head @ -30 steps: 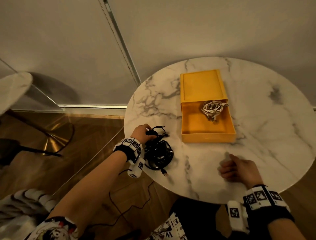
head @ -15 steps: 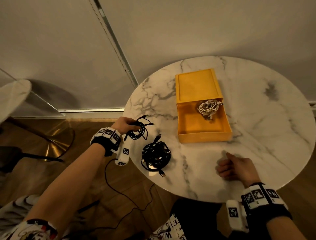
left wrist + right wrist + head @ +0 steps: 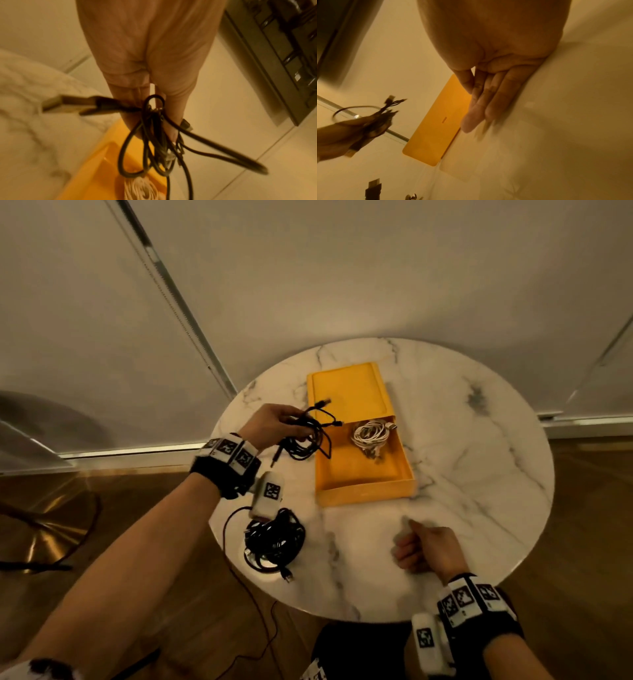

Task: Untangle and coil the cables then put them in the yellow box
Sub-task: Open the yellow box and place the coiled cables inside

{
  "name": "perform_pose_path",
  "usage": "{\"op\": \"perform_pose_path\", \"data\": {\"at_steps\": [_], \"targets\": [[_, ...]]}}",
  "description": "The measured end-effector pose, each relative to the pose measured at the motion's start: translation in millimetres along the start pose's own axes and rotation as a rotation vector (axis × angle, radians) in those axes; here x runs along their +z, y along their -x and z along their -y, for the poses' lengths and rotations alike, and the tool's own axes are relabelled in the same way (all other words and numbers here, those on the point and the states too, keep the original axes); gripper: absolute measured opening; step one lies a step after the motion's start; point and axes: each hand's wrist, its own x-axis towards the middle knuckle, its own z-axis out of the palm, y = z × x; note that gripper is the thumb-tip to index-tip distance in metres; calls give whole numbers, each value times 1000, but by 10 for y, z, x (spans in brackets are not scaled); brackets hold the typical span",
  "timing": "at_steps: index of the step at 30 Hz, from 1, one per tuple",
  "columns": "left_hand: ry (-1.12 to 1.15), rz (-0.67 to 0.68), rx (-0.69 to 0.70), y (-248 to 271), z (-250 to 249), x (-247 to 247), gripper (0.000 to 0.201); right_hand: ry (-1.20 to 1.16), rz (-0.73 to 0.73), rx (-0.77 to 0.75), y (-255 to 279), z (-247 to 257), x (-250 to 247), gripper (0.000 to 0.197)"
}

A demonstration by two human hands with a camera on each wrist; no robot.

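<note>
Black cable bundle (image 3: 305, 436) now box-side; three bundles.

Polished white marble table (image 3: 462, 474) with grey veins; matt yellow plastic-looking box (image 3: 363, 494) at its centre; glossy wooden floor (image 3: 120, 542) at nine o'clock.

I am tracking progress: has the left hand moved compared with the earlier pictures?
Yes. The left hand, holding a black cable bundle, went from the table's near-left edge toward the yellow box.
</note>
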Motion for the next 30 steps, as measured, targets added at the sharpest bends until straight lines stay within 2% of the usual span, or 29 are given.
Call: {"op": "perform_pose_path", "data": {"at_steps": [3,5,8,10,12,14,16,18,19,20,21,23,24,25,27,28,30], "targets": [[63,1,-186,-318,56,498,21,-30,11,24,-35,-14,2,51],[210,-28,-330,-439,197,756,23,-52,27,43,-40,-18,5,49],[385,-148,-443,-544,361,977,29,-35,20,27,-46,-22,-13,52],[430,-249,-486,-556,352,1079,23,-55,26,1,-46,-35,-14,52],[359,-300,-502,-499,281,1138,18,-95,42,-23,-61,-44,-10,50],[249,-273,-524,-435,198,1210,29,-146,64,-12,-58,-46,-6,48],[233,-237,-488,-365,128,1295,40,-161,88,-4,-44,-46,-22,48],[94,-274,-498,-322,98,1376,37,-148,92,-6,-14,-42,-39,48],[72,-356,-502,-298,75,1391,34,-143,85,-13,2,-44,-40,47],[-23,-400,-439,-292,87,1405,33,-150,85,-12,26,-39,-42,46],[-15,-432,-455,-278,95,1417,33,-177,96,-8,54,-40,-27,45],[-197,-414,-419,-279,139,1481,39,-171,116,-24,123,14,-31,42],[-293,-383,-392,-280,143,1515,43,-120,123,-63,166,84,-48,40],[-287,-417,-412,-311,117,1528,48,-45,120,-131,205,190,-72,39],[-320,-357,-433,-386,175,1549,57,122,84,-319,305,502,-90,31],[-360,-290,-391,-462,263,1571,59,184,69,-415,334,692,-89,28],[-343,-308,-431,-459,245,1585,56,269,53,-583,301,1055,-15,24]]}}
